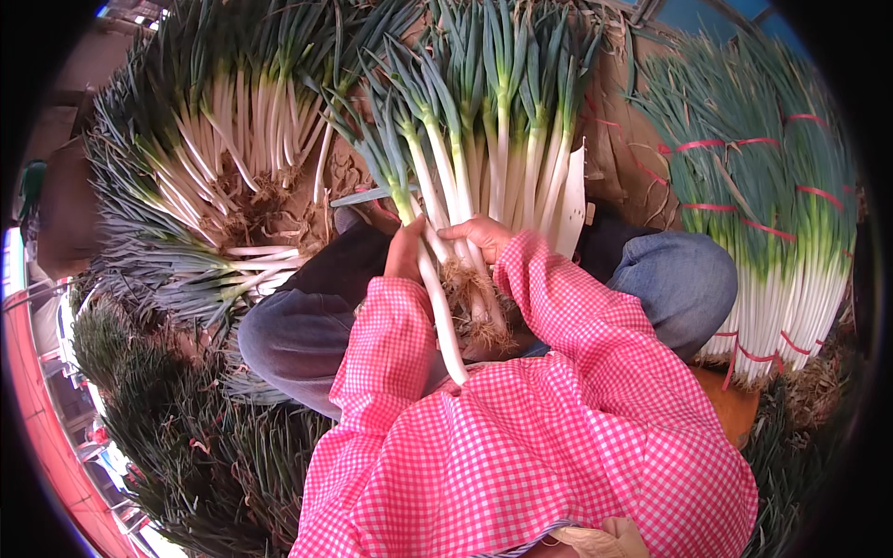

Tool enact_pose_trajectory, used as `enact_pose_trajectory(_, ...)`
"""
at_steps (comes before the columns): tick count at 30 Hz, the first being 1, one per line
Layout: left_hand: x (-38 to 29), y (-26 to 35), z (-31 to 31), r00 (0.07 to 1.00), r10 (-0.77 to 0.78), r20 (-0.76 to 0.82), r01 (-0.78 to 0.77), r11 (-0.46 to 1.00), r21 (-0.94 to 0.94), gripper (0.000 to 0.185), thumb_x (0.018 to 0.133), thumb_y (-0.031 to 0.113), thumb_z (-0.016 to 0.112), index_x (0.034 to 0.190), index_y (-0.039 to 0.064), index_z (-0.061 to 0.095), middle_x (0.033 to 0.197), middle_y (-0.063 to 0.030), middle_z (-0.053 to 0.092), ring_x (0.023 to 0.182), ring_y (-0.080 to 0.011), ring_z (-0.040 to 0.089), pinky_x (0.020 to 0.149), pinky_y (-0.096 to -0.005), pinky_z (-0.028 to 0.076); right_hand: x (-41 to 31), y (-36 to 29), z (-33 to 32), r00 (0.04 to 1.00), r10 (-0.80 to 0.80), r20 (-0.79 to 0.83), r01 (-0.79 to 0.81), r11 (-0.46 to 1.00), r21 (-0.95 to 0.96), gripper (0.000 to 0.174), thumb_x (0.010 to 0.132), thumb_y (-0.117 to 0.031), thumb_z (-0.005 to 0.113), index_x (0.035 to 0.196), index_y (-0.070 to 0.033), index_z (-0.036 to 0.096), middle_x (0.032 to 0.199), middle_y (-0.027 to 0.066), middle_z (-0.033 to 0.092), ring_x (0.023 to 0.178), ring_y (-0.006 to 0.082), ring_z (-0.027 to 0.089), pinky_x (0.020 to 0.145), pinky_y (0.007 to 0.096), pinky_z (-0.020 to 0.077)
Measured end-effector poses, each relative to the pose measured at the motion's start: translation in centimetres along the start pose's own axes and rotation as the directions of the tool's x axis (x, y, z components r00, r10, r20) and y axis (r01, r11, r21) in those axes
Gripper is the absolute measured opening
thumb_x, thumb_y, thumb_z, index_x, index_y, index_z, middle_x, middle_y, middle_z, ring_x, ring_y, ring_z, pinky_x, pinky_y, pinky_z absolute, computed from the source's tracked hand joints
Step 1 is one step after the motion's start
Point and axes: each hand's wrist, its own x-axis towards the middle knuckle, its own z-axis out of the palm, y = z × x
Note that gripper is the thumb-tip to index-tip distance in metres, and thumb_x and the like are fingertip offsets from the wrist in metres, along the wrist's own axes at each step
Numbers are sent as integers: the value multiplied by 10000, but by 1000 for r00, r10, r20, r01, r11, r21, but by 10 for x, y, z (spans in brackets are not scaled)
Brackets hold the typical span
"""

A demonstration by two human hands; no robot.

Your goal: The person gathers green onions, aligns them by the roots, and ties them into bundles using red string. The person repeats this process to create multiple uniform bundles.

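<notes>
My left hand (407,251) grips a long Welsh onion (441,317), whose white stem slants down to my lap. With its thumb pointing left, my right hand (486,236) is closed around the lower stems of a few more Welsh onions (446,171); their brown roots (481,307) hang below it. Just beyond my hands, a thick row of Welsh onions (504,139) stands with green leaves away from me. A whitish panel (573,199) is at the row's right side. The fingers under the stems are partly hidden.
Loose Welsh onions (237,132) fan out at the left, roots inward. On the right stand bundles (757,230) tied with red ribbon. My bent knees (673,286) flank the work. Darker leafy onions (202,446) lie at lower left. A flat grey-green strip (363,197) lies near my left foot.
</notes>
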Motion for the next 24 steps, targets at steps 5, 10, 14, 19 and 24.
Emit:
enact_pose_trajectory(5,23,11,-4,994,7,106,9,989,-145,421,992,363,511,1198,-1,563,984,-175,678,793,-313,674,714,-471,561,-16,11,13,993,-119,-5,118,988,-96,305,787,-40,769,1054,70,669,908,163,715,797,265,698,721,389,563)
enact_pose_trajectory(10,30,13,-9,995,-84,52,73,979,188,440,919,333,655,1167,-19,566,834,-166,697,679,-286,688,572,-423,589,-27,6,12,978,-206,-35,170,883,-438,302,794,-26,757,1072,54,670,953,147,718,790,215,694,749,328,571)
enact_pose_trajectory(14,5,9,-17,978,-167,127,162,985,53,400,891,306,651,1124,-15,601,844,-166,701,720,-292,696,630,-426,602,-26,-10,-4,999,-40,37,42,998,-56,292,791,-75,759,1043,54,686,961,153,720,824,235,699,776,346,561)
enact_pose_trajectory(19,-24,-12,-14,958,-170,232,201,973,-113,401,840,301,653,1103,0,614,927,-164,705,763,-298,692,747,-416,589,-21,-6,-7,958,-3,287,-42,988,151,290,877,-94,716,1110,55,632,1008,168,712,902,261,707,839,379,575)
enact_pose_trajectory(24,-31,-22,-14,988,-130,88,134,990,-32,378,839,278,657,1097,7,610,899,-165,707,760,-317,693,763,-438,586,-33,13,3,994,-106,0,106,994,26,341,863,-99,739,1122,93,629,1006,182,707,884,281,711,815,413,582)
